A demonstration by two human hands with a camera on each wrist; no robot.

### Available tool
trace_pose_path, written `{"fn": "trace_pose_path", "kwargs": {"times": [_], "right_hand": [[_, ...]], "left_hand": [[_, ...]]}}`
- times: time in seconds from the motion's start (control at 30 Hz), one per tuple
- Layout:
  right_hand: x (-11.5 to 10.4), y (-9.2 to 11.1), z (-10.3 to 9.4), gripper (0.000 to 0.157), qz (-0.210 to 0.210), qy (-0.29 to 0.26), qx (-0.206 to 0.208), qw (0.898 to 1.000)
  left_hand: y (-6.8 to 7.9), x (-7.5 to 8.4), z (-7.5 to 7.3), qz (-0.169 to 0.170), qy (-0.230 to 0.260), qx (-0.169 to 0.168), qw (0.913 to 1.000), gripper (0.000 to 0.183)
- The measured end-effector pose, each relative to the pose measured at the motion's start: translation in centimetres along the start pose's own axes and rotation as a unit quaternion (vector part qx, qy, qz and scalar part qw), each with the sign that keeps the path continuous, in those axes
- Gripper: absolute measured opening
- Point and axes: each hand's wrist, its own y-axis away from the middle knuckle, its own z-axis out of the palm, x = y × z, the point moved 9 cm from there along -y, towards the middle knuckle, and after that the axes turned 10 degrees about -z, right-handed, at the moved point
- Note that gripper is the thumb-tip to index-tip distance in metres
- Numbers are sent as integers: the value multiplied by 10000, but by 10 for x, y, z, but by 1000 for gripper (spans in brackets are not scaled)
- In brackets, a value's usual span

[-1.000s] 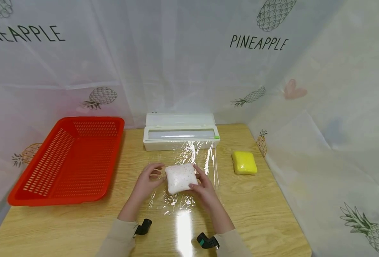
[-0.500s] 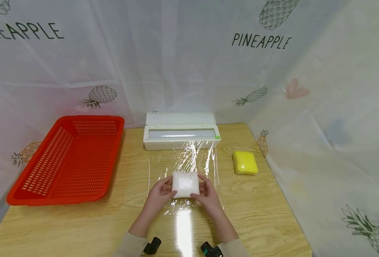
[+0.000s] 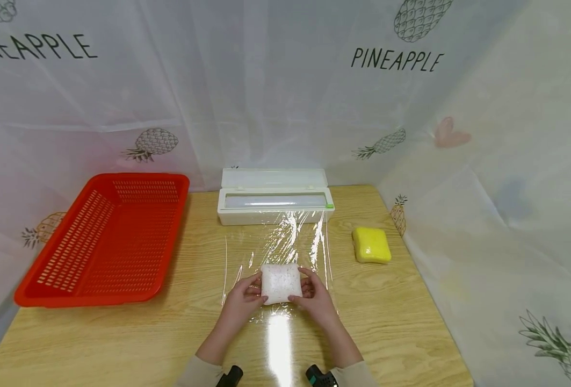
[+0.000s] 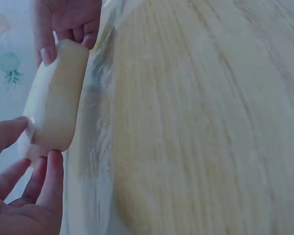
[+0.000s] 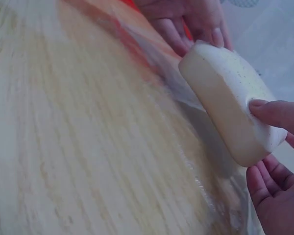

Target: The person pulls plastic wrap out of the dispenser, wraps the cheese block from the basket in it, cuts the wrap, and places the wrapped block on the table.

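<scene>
A white, speckled, square cushion-shaped block (image 3: 281, 284) is held level between both hands, just over a sheet of clear plastic film (image 3: 295, 242). My left hand (image 3: 240, 302) grips its left edge, thumb on the upper face and fingers beneath. On the opposite edge, my right hand (image 3: 318, 301) pinches it the same way. Both wrist views show the block's smooth cream side (image 5: 218, 110) and thumbs pressing its white top. The film runs out from a white dispenser box (image 3: 246, 217), whose lid stands raised behind the roll.
At the left stands a red perforated plastic basket (image 3: 161, 269). A yellow block (image 3: 372, 245) of similar shape, with a glossy surface, lies on the wooden table (image 3: 391, 322) at the right. A curtain printed with pineapples (image 3: 285, 97) hangs behind the table.
My left hand, earlier apart from the block, has come to grip its left edge. The block has been turned straight and brought closer to me over the film.
</scene>
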Motion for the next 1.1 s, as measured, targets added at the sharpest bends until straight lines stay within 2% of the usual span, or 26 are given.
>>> {"fn": "trace_pose_path", "kwargs": {"times": [0.17,0.27,0.5,0.57,0.8,0.97,1.1], "right_hand": [[22,-4,4,72,-65,87,7,9999],[25,-5,5,71,-12,155,30,9999],[-2,-7,9,68,-53,165,-32,9998],[4,-9,8,68,-45,188,23,9998],[-4,-12,1,67,-225,505,347,9979],[18,-21,3,68,-257,658,275,9971],[25,-19,5,68,-132,717,95,9973]], "left_hand": [[-3,-5,-2,-87,-149,179,9997,59],[-3,-6,-3,-77,-147,196,9997,58],[-7,-6,-7,-26,-101,403,9991,56],[-8,-2,-7,21,-62,407,9991,56],[-7,4,-6,83,137,378,9992,57],[-10,4,-8,152,48,506,9986,56],[-12,-4,-6,43,92,451,9989,54]]}}
